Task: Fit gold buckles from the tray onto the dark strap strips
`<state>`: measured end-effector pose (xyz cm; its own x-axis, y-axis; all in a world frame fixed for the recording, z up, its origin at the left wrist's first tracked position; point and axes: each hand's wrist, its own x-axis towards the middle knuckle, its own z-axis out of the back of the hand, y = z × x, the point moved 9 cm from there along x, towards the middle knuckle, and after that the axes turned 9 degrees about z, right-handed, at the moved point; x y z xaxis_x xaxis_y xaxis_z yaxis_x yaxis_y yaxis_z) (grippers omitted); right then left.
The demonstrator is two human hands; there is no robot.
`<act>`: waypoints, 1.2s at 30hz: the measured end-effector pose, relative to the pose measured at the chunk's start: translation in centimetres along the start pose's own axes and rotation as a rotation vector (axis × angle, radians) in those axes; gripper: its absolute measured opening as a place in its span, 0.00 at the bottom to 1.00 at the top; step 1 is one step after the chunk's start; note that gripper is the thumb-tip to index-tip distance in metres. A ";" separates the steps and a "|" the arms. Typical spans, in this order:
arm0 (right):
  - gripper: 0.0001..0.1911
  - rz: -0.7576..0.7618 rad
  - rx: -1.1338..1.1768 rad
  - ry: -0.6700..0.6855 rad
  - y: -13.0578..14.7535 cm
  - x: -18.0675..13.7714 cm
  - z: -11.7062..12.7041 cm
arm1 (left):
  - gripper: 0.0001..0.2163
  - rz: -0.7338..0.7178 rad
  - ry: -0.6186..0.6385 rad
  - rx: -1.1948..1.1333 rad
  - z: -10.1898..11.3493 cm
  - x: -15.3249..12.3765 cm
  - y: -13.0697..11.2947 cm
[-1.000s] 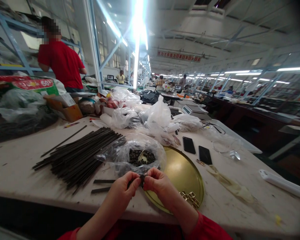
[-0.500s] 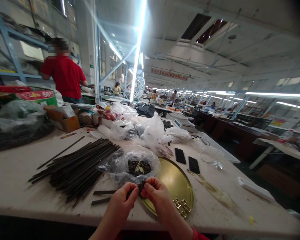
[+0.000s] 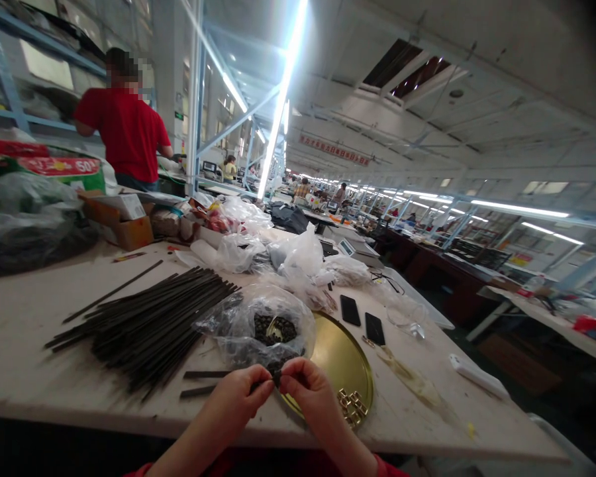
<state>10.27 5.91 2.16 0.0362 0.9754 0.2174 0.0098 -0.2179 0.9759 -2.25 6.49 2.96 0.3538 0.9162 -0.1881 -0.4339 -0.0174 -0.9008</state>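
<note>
My left hand (image 3: 239, 396) and my right hand (image 3: 305, 391) meet over the near table edge, both pinched on a small dark piece (image 3: 277, 377) between the fingertips. Just behind them lies a clear plastic bag (image 3: 258, 321) with small dark parts inside. A round brass tray (image 3: 345, 361) sits under and right of my right hand, with several small brass buckles (image 3: 351, 405) at its near rim. A pile of long black strips (image 3: 149, 321) lies to the left, and two short black strips (image 3: 203, 383) lie beside my left hand.
Two black phones (image 3: 361, 319) lie beyond the tray, and a white remote-like bar (image 3: 478, 376) lies at the right edge. Plastic bags (image 3: 288, 255) and cardboard boxes (image 3: 119, 218) crowd the back of the table. A person in a red shirt (image 3: 124, 136) stands at far left.
The camera has turned slightly right and up. Both hands stay pinched together on the small dark piece, now a little lower in view.
</note>
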 end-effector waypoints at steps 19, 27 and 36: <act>0.09 0.095 -0.088 -0.021 -3.0 4.1 2.5 | 0.17 0.031 -0.165 -0.273 -2.3 6.7 1.3; 0.10 -0.101 0.198 0.112 -5.2 5.3 0.3 | 0.19 0.082 -0.094 -0.315 -1.7 6.7 2.3; 0.17 -0.277 0.359 0.342 -5.5 3.5 -1.9 | 0.28 0.226 -0.016 -0.256 -2.4 6.2 4.1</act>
<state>8.41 10.56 -2.41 -0.3415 0.9399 0.0053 0.3138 0.1087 0.9432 0.15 11.15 -2.79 0.2587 0.8838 -0.3899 -0.2772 -0.3188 -0.9064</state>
